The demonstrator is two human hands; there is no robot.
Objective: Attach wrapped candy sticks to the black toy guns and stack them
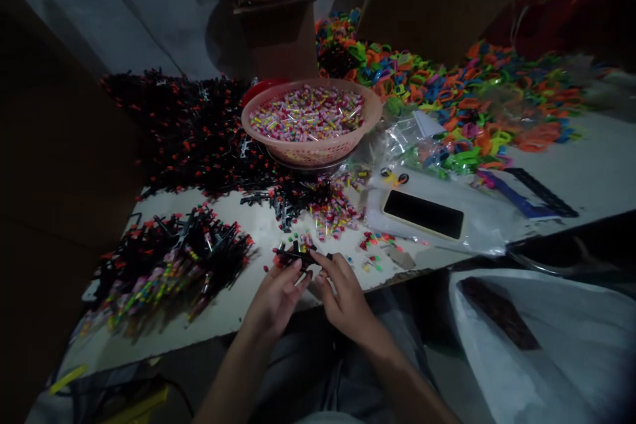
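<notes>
Between both hands, just above the table's front edge, is a small black toy gun (294, 254) with a red tip at its left end. My left hand (275, 295) grips it from below with thumb and fingers closed. The fingers of my right hand (342, 291) are pinched at its right end. Beyond the hands lies a heap of small pink and yellow candy-filled tubes (335, 212), with several black toy guns (283, 209) beside it. To the left is a pile of toy guns (173, 265), many with colourful tubes attached. Fine detail at the fingertips is too dark to make out.
A pink basket (313, 154) full of tubes stands mid-table. Behind it on the left spreads a large heap of black toy guns (199, 132); colourful plastic rings (467, 99) cover the back right. A phone (423, 214) lies on plastic bags. A white sack (497, 344) hangs at right.
</notes>
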